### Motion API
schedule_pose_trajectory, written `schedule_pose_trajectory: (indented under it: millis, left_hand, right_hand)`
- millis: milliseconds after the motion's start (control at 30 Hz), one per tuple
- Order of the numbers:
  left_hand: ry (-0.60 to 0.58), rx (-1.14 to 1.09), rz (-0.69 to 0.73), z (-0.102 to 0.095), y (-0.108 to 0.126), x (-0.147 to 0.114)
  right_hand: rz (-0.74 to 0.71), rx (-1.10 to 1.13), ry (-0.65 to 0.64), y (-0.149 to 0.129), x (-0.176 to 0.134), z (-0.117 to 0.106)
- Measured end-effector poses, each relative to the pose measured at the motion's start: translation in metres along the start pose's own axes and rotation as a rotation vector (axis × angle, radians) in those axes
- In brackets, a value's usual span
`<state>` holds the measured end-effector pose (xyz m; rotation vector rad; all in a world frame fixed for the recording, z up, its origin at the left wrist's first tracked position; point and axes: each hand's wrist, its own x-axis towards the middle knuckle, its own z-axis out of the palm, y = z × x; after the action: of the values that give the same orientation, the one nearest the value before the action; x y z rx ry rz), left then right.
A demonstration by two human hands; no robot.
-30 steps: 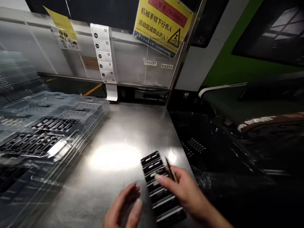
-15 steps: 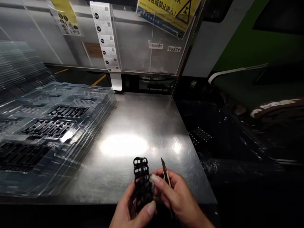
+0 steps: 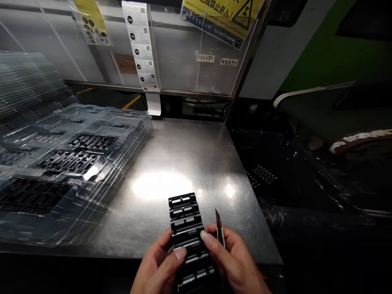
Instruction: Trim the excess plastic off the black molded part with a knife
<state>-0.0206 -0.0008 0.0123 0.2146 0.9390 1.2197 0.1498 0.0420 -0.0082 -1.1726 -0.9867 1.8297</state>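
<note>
Between my hands is a black slotted plastic part, a long ladder-like piece with several rows of openings, its face turned up toward me. My left hand grips its left edge, thumb on top. My right hand pinches the right edge between thumb and fingers. That same hand also holds a utility knife, its blade pointing up and away from me, apart from the part. The lower end of the knife is hidden by the hand. Both hands are over the near edge of the metal table.
On the left lies a stack of clear plastic trays, with similar black parts in some pockets. A taller tray stack stands behind. A label strip hangs at the back. Right of the table, black sheeting holds more slotted parts.
The black part has turned from a narrow, edge-on view to show its broad slotted face. My right thumb now presses on its edge, and the knife has shifted slightly right and down.
</note>
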Motion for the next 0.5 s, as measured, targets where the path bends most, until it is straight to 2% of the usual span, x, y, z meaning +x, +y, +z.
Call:
schedule_pose_trajectory:
  millis: [100, 233, 300, 400, 500]
  left_hand:
    - [0.075, 0.082, -0.003, -0.001, 0.001, -0.001]
    - [0.195, 0.264, 0.143, 0.002, 0.0, 0.0]
    - [0.177, 0.275, 0.116, 0.004, -0.001, 0.0]
    - [0.088, 0.236, -0.001, 0.004, -0.001, -0.002]
    - [0.009, 0.206, -0.088, 0.002, -0.002, -0.005]
  right_hand:
    - [-0.013, -0.035, 0.018, 0.002, 0.0, -0.001]
    - [-0.097, -0.239, 0.125, 0.003, -0.003, 0.006]
    - [-0.127, -0.237, 0.065, 0.0, -0.004, 0.011]
    - [-0.118, -0.135, -0.082, -0.006, -0.007, 0.012]
    - [-0.074, -0.107, -0.095, -0.013, -0.007, 0.007]
